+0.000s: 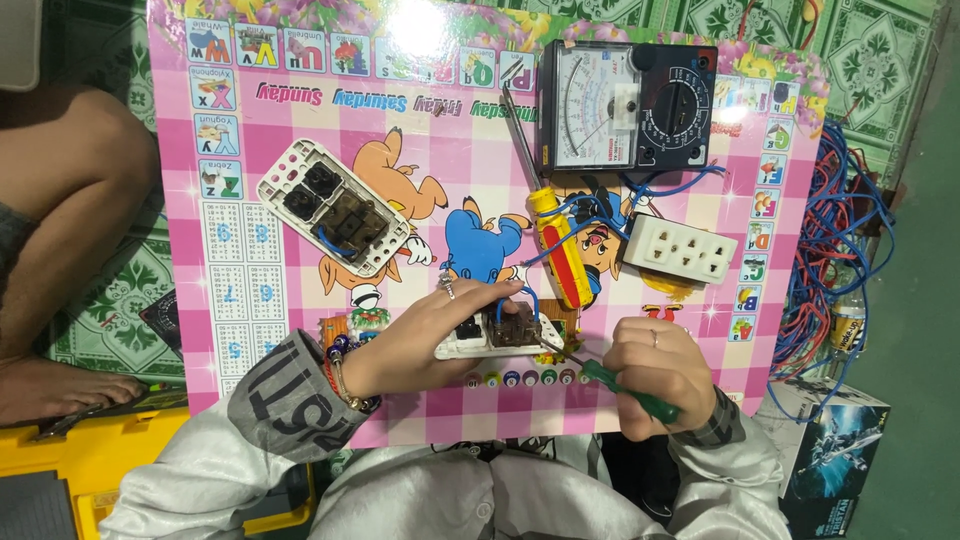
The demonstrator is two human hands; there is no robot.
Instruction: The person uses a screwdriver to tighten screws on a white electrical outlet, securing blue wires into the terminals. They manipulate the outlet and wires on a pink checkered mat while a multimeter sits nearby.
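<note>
Screwdriver (625,390) clamped in my right hand (655,375), shaft slanting up-left into the switch module (500,333) my left hand (435,335) pins near the mat's (300,130) near edge.

Multimeter (627,106) behind socket strip (680,248) (screwdriver (556,248) left), on board (300,150)
</note>
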